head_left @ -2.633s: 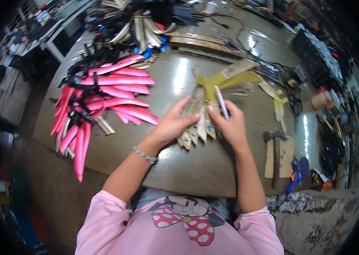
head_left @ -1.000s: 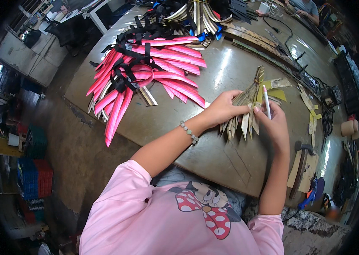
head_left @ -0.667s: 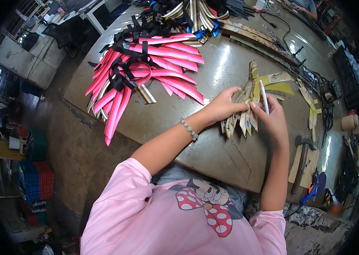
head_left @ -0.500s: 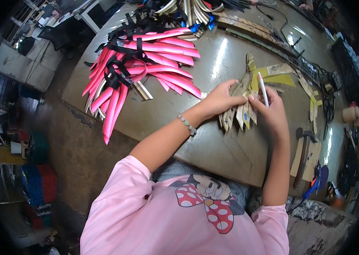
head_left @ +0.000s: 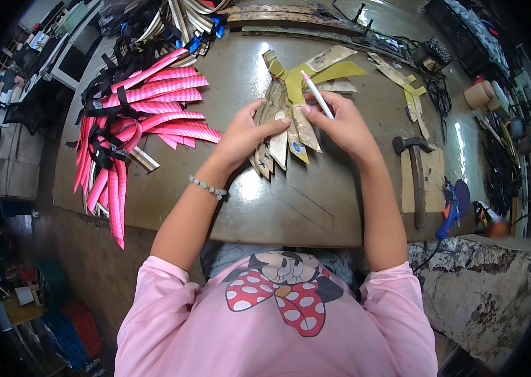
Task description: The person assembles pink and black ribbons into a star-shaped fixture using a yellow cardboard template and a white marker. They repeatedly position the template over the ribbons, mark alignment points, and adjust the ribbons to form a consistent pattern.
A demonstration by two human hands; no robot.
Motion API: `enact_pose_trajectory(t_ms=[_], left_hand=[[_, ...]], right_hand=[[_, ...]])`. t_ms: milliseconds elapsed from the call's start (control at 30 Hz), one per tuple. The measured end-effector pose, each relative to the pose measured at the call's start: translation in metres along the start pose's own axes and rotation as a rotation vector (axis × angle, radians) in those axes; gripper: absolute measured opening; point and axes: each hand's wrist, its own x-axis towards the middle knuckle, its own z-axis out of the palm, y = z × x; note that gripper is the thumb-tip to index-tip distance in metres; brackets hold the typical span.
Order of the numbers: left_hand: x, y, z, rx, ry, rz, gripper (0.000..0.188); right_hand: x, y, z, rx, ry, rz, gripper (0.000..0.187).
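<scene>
Centrally, between the fingers of both hands, we find a fan of flat strips (head_left: 280, 151), beige and mustard yellow, apparently layered. Its long axis runs away from the body: the pointed ends spread from beneath the thumbs toward the person, while the far ends branch beyond the fingertips, one to the left, several to the right. Neither hand is nearer, since both touch it. We see the left hand (head_left: 240, 135) gripping the left edge, its thumb lying across the strips. We see the right hand (head_left: 344, 124) pinching the right edge, its thumb tip just beside the left one. The fingers under the strips are hidden, so we cannot tell how they are set. The right hand also holds a slim white pen (head_left: 317, 95), its pink end slanting away and leftward over the fan. Left of the left fingers, we note pink straps (head_left: 158, 89) heaped with black webbing. Right of the right fingers lies a hammer (head_left: 417, 182) on a tan board (head_left: 432, 182); beyond the fingertips, wooden planks (head_left: 290, 15) cross the table (head_left: 259, 220).
</scene>
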Motion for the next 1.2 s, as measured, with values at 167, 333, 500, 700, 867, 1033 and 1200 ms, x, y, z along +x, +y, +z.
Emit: enact_pose_trajectory(t_ms=[167,333,500,700,867,1033,1200], left_hand=[[0.0,-0.009,-0.001,0.141,0.038,0.138,0.057],[0.003,-0.002,-0.003,0.093,0.023,0.13,0.042],[0.008,0.001,-0.012,-0.091,-0.073,-0.055,0.043],[0.011,0.003,0.006,0.034,0.159,0.07,0.033],[0.035,0.045,0.035,-0.009,0.063,0.219,0.034],[0.126,0.022,0.157,-0.067,-0.389,0.17,0.05],[0.124,0.021,0.143,0.305,-0.129,0.513,0.055]], right_hand=[[-0.004,-0.01,0.008,0.345,-0.132,0.225,0.029],[-0.004,-0.009,0.014,0.362,-0.07,0.275,0.018],[-0.007,-0.01,0.024,0.071,0.194,0.059,0.024],[-0.017,-0.029,0.024,0.082,0.161,0.01,0.021],[-0.098,-0.052,-0.034,0.346,0.269,0.085,0.016],[-0.171,-0.112,-0.043,0.773,0.257,0.139,0.024],[-0.209,-0.148,-0.045,1.176,0.142,-0.377,0.04]])
